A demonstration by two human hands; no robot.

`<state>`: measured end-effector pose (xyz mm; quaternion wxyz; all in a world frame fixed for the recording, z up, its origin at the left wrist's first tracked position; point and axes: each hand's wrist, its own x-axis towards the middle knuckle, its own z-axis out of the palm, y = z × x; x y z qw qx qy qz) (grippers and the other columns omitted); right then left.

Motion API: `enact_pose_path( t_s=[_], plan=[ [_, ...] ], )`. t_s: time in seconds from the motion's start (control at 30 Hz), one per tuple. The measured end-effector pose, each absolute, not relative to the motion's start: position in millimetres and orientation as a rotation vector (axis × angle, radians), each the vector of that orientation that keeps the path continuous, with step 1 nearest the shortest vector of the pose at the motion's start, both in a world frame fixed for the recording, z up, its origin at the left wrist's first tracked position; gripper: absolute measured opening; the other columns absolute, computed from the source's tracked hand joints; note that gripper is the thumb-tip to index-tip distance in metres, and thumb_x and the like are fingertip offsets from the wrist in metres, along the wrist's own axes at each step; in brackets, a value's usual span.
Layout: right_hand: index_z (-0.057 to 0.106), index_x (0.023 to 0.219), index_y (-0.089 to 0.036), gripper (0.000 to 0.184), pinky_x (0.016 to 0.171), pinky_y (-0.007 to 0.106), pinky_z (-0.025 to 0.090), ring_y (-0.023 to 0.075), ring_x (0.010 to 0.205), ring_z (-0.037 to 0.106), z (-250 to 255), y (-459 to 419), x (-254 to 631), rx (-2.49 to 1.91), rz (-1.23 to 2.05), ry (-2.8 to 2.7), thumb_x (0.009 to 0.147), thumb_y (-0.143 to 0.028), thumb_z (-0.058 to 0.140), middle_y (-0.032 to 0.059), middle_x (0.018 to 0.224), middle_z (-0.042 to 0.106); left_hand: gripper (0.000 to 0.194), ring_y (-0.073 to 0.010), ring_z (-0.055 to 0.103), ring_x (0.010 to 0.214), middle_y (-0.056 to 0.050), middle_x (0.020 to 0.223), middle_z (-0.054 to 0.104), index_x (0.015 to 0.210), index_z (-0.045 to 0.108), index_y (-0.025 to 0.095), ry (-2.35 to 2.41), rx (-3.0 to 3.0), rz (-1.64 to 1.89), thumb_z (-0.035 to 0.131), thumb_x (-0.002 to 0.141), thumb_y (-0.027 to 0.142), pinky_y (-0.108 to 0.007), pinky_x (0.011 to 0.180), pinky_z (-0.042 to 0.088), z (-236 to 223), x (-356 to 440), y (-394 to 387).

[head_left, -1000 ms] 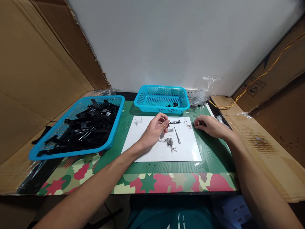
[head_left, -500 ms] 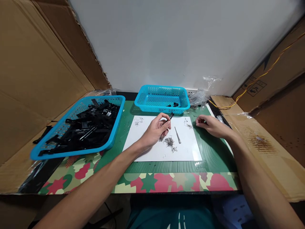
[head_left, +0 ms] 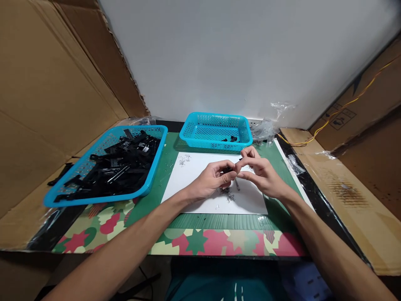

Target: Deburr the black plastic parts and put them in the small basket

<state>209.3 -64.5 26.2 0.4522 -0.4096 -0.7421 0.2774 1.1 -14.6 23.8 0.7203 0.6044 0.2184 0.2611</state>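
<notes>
Over the white sheet (head_left: 194, 190) my two hands meet at the fingertips. My left hand (head_left: 213, 177) is closed around a small black plastic part (head_left: 228, 170), mostly hidden by the fingers. Thumb and forefinger of my right hand (head_left: 263, 173) are pinched against the near end of that part; whatever lies between them is too small to make out. Beneath the hands is a pile of tiny metal springs or clips (head_left: 230, 195). A thin metal tool (head_left: 237, 184), partly covered by the hands, lies beside the pile.
At the left stands a blue basket (head_left: 156, 167) full of black plastic parts (head_left: 125, 161). Behind the sheet, another blue basket (head_left: 184, 136) holds a few black pieces (head_left: 233, 138). Clear plastic bags (head_left: 265, 129) lie at the back right. Cardboard walls (head_left: 62, 62) flank the table.
My right hand has moved left from the sheet's right side to meet my left hand. My left hand has shifted slightly right and down, still holding the black part.
</notes>
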Motion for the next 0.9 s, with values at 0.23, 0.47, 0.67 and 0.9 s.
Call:
enact_pose_path(
  t_s=[0.23, 0.47, 0.67, 0.9],
  plan=[
    [0.076, 0.096, -0.027, 0.020, 0.097, 0.045, 0.046, 0.0262, 0.102, 0.050, 23, -64, 206, -1.018, 0.693, -1.777, 0.097, -0.047, 0.070, 0.0054, 0.098, 0.049, 0.050, -0.0078, 0.042, 0.058, 0.003, 0.068, 0.046, 0.082, 0.060, 0.016, 0.507, 1.316, 0.591, 0.081, 0.084, 0.060, -0.023, 0.054, 0.033, 22, 2, -14],
    [0.075, 0.094, -0.023, 0.021, 0.073, 0.034, 0.046, 0.0195, 0.083, 0.056, 23, -67, 199, -1.147, 0.696, -1.664, 0.098, -0.043, 0.070, 0.0047, 0.092, 0.064, 0.043, -0.0080, 0.040, 0.056, 0.004, 0.065, 0.046, 0.085, 0.060, 0.016, 0.573, 1.441, 0.703, 0.076, 0.091, 0.056, -0.023, 0.052, 0.029, 16, 1, -11],
    [0.074, 0.091, -0.020, 0.026, 0.067, 0.031, 0.048, 0.0182, 0.080, 0.063, 24, -67, 194, -1.153, 0.837, -1.659, 0.099, -0.043, 0.067, 0.0055, 0.090, 0.072, 0.045, -0.0097, 0.040, 0.059, 0.002, 0.069, 0.051, 0.086, 0.065, 0.016, 0.658, 1.577, 0.806, 0.073, 0.091, 0.060, -0.025, 0.055, 0.030, 13, -2, -9],
    [0.069, 0.090, -0.018, 0.027, 0.058, 0.028, 0.044, 0.0132, 0.064, 0.055, 19, -67, 188, -1.271, 0.787, -1.605, 0.098, -0.043, 0.065, 0.0035, 0.084, 0.067, 0.039, -0.0127, 0.044, 0.067, 0.000, 0.077, 0.053, 0.092, 0.064, 0.017, 0.726, 1.714, 0.803, 0.061, 0.101, 0.055, -0.026, 0.062, 0.034, 13, -1, -10]
  ],
)
